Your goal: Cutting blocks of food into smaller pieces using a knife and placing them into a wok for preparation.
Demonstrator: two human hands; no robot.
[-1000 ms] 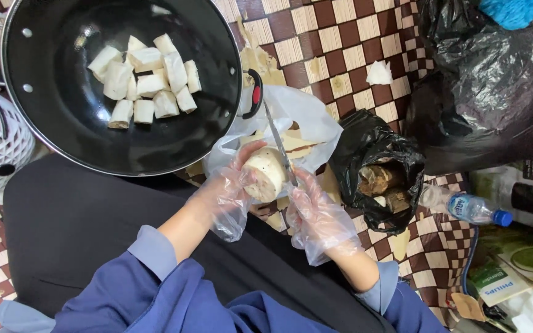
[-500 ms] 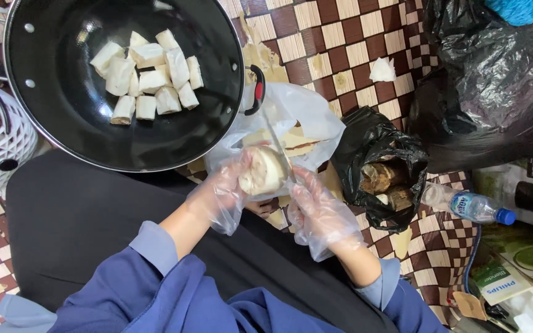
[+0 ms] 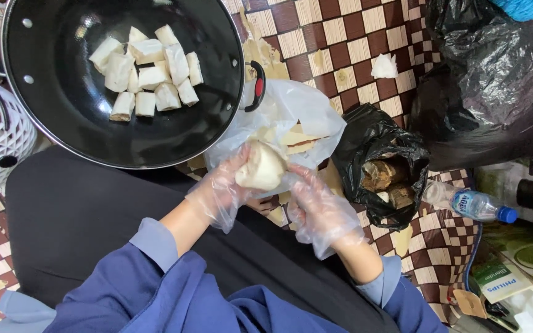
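Observation:
Both my hands wear thin clear plastic gloves. My left hand (image 3: pixel 220 191) grips a pale peeled root piece (image 3: pixel 261 168) over my lap, just below the wok's rim. My right hand (image 3: pixel 319 209) is right beside the piece with its fingers curled, fingertips touching its right side. The knife's blade is hidden in this view. A black wok (image 3: pixel 63 123) lies at the upper left and holds several white cut root chunks (image 3: pixel 149 74).
A clear plastic bag with peelings (image 3: pixel 306 111) lies behind my hands. To the right is a small black bag with brown unpeeled roots (image 3: pixel 384 179), then a water bottle (image 3: pixel 470 203). A big black bag (image 3: pixel 501 80) fills the upper right, and a white basket (image 3: pixel 1 142) stands at the left.
A knife blade stood above the root piece a second ago and no longer shows. The piece has turned and dropped slightly in my left hand.

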